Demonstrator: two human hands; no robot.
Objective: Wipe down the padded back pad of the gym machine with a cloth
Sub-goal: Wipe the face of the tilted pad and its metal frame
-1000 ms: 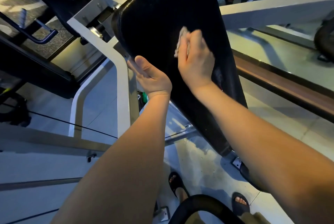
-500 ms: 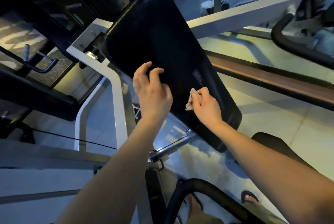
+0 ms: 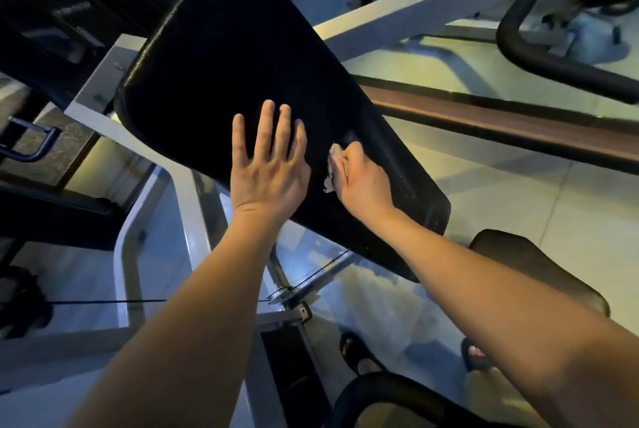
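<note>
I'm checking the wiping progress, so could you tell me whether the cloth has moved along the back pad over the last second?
Yes. The cloth in the right hand has moved down the back pad, from mid-pad towards its lower end.

Back pad [image 3: 242, 57] slanting from upper left to lower right of frame; left hand [image 3: 268, 171] flat on it at centre, right hand [image 3: 363, 182] just right, cloth [image 3: 332, 168] between; seat [image 3: 532, 268] lower right.

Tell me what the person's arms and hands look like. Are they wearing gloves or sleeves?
No gloves and no sleeves. Both forearms are bare right up to the picture's edge. The left hand and the right hand are bare too, with no rings, watch or bracelets showing on the fingers or wrists. The fingernails look short and plain.
</note>
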